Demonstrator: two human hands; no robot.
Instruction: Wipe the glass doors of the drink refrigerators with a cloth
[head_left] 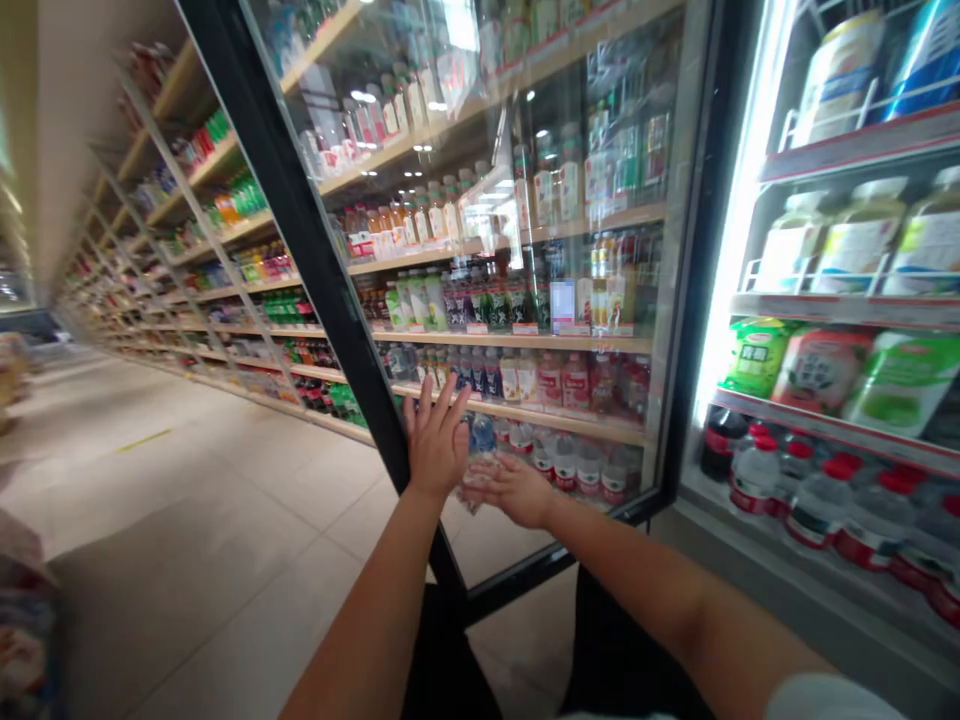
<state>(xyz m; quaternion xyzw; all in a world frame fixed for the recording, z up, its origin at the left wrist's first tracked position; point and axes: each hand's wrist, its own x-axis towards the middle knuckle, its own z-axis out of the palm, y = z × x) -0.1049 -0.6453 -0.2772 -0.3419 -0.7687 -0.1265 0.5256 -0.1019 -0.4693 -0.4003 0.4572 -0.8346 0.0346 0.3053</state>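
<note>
A glass cooler door (510, 560) with a black frame stands swung open in front of me. My left hand (437, 442) is raised against the glass beside the frame, its fingers spread and pointing up. Lower and to the right, my right hand (521, 490) reaches toward the left hand with its fingers stretched out along the glass. By its fingertips is a pale, crumpled-looking patch; whether that is a reflection or a thin material I cannot tell. Neither hand visibly grips anything.
On the right, the lit cooler holds red-capped bottles (817, 500), snack-like pouches (821, 375) and pale drink bottles (859, 235). Bottles on shelves show in the glass. Long store shelves (225, 250) run along the left above a tiled floor (225, 520).
</note>
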